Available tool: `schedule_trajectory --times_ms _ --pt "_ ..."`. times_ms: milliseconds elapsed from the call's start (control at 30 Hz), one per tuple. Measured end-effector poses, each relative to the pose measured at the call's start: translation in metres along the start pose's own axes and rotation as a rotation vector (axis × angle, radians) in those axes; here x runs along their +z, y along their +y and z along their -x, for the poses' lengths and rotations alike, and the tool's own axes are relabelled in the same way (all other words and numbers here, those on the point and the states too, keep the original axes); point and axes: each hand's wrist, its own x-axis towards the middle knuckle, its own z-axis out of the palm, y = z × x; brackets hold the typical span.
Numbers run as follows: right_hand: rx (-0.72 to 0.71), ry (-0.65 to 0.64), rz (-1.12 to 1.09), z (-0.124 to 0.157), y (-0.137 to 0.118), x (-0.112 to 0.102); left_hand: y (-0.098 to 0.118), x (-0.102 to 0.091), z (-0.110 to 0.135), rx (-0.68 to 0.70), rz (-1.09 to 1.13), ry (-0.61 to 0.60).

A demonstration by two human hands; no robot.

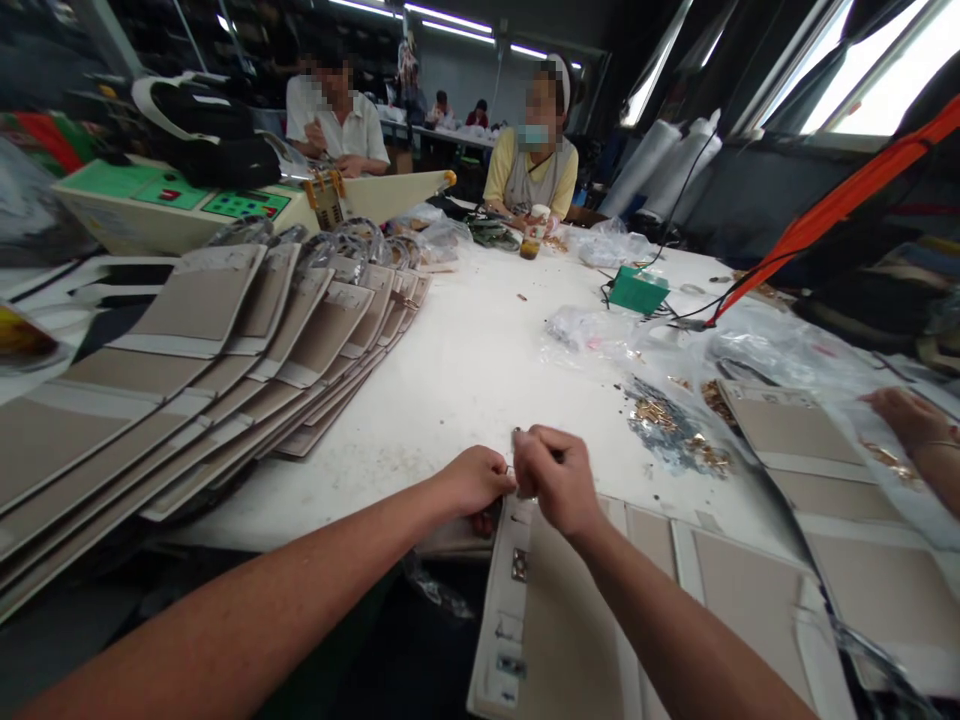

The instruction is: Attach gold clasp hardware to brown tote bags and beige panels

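My left hand [474,482] and my right hand [556,478] meet at the top edge of a beige card panel [559,620] that lies at the near edge of the white table [480,350]. Both hands are closed in a pinch on a small metal piece at the panel's white strip; the piece itself is mostly hidden by my fingers. Small metal fittings [518,565] sit further down the same strip. A heap of small gold metal parts [671,425] lies on plastic just right of my right hand.
Overlapping rows of beige card panels [247,340] fan across the left. More panels [795,440] lie at right, where another person's hand [911,420] rests. Two seated people work at the far end. A green box [637,290], cables and plastic bags sit mid-table.
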Motion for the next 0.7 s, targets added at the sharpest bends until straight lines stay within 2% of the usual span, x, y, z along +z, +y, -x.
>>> schedule_trajectory --times_ms 100,233,400,500,600,700 --pt "0.02 0.018 -0.029 0.0 0.002 -0.002 -0.002 0.001 -0.002 -0.005 -0.016 0.022" --pt "-0.069 0.052 -0.12 0.005 0.003 -0.005 -0.004 0.002 -0.004 0.011 -0.035 0.023" --pt "-0.03 0.037 -0.092 0.012 0.011 -0.007 -0.004 0.003 -0.002 -0.01 -0.044 0.062" --pt "-0.07 0.066 -0.116 0.014 0.009 -0.008 -0.002 0.004 -0.001 -0.013 -0.059 0.07" --pt "-0.04 0.054 0.025 0.015 0.0 -0.007 0.006 0.005 0.002 0.014 -0.114 0.088" --pt "0.048 -0.004 0.241 0.016 -0.007 -0.012 0.014 0.003 0.006 0.11 -0.208 0.099"
